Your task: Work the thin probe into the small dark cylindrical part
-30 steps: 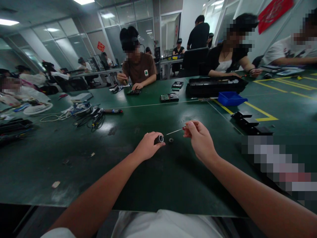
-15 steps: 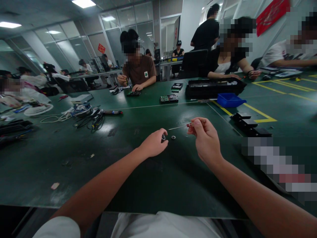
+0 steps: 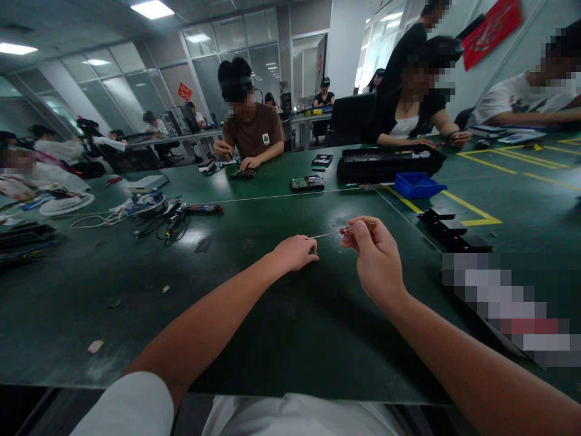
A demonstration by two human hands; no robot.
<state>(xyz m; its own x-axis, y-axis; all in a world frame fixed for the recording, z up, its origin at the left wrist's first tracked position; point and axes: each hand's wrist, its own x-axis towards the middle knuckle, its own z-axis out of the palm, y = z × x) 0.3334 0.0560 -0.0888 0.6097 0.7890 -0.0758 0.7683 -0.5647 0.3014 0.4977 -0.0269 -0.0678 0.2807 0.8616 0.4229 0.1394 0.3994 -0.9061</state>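
My right hand point(image 3: 376, 254) is closed round the reddish handle of a thin screwdriver point(image 3: 325, 234), whose metal shaft points left. The tip of the shaft ends at the fingers of my left hand point(image 3: 296, 253). Those left fingers are curled low over the green table point(image 3: 254, 309), round a small dark metallic part point(image 3: 313, 249) that is mostly hidden under them.
Ahead lie a hard drive point(image 3: 307, 183), a long black housing point(image 3: 390, 163) and a blue tray point(image 3: 418, 185). Black brackets point(image 3: 454, 231) are at the right, tangled cables point(image 3: 166, 221) at the left. Across the table a person in brown point(image 3: 256, 130) works.
My left hand has moved right and closed over the small round part that lay beside it on the table. My right hand still holds the screwdriver in nearly the same place.
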